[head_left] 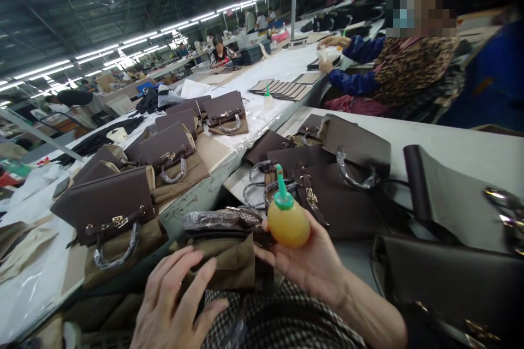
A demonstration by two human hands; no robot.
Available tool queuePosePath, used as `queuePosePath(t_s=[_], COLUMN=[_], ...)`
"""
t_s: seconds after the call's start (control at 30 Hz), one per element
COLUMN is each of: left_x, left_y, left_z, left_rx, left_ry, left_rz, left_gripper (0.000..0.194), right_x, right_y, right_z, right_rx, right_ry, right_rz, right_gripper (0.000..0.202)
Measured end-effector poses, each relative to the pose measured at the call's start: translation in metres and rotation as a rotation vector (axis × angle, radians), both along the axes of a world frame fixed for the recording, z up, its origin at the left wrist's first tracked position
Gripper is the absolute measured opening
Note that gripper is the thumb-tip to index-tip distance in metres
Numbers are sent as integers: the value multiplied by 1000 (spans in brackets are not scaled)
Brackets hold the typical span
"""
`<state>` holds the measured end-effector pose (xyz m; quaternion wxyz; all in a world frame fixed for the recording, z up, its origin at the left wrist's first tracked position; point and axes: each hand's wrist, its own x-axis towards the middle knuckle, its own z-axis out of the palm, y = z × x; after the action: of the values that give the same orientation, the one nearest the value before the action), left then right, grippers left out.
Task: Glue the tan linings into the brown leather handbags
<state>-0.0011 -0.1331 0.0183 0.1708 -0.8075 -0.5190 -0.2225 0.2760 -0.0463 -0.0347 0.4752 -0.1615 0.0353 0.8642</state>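
My right hand (313, 262) holds a round squeeze bottle (289, 224) of yellowish liquid, its green nozzle tilted upward. Below and left of the bottle, a dark bag with olive-brown lining (233, 264) lies over my lap, with clear plastic wrap (210, 220) along its top. My left hand (176, 300) is at the near side of this lining, fingers spread and nothing held; some fingertips overlap the cloth, and whether they touch it I cannot tell. Fingers of my right hand reach to the bag's right edge, beneath the bottle.
Brown handbags with wrapped handles (108, 202) stand along the left table. More dark bags (356, 147) cover the right table. A second green-tipped bottle (267, 99) stands farther back, near stacked panels (282, 88). A co-worker in blue sleeves (356, 83) sits at the upper right.
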Motion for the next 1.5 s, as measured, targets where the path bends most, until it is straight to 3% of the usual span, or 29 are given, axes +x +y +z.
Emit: queuePosePath(t_s=[0.07, 0.17, 0.3, 0.47, 0.73, 0.83, 0.97, 1.07, 1.17, 1.33, 1.5], left_x=[12, 25, 25, 16, 13, 10, 7, 8, 7, 2, 1], left_y=[30, 74, 113, 138, 155, 159, 160, 160, 159, 155, 150], left_z=[-9, -27, -38, -39, -44, -41, -44, -48, -50, -50, -51], left_rx=[-101, -339, -545, -768, -631, -671, -718, -743, -726, -705, -746], left_ry=[83, 49, -72, -194, -156, -265, -345, -341, -338, -373, -391], left_rz=[-202, -328, -374, -343, -490, -464, -397, -375, -382, -334, -340], left_gripper=[54, 43, 44, 42, 32, 28, 22, 29, 33, 26, 23], right_x=[-1, 0, 7, 10, 24, 40, 51, 49, 50, 63, 49], right_y=[5, 12, 23, 33, 35, 27, 16, 12, 11, 8, 15], right_z=[-1, -2, -6, -15, -20, -25, -36, -40, -41, -45, -49], right_rx=[-6, -30, -35, 0, 71, 87, -34, -64, 13, 35, 67], right_ry=[9, 41, 104, 134, 177, 106, -51, -103, -123, -107, -158], right_rz=[18, 26, -13, 50, 75, 54, 16, 74, 119, 223, 138], right_gripper=[41, 40, 39, 51, 63, 68, 60, 63, 66, 80, 58])
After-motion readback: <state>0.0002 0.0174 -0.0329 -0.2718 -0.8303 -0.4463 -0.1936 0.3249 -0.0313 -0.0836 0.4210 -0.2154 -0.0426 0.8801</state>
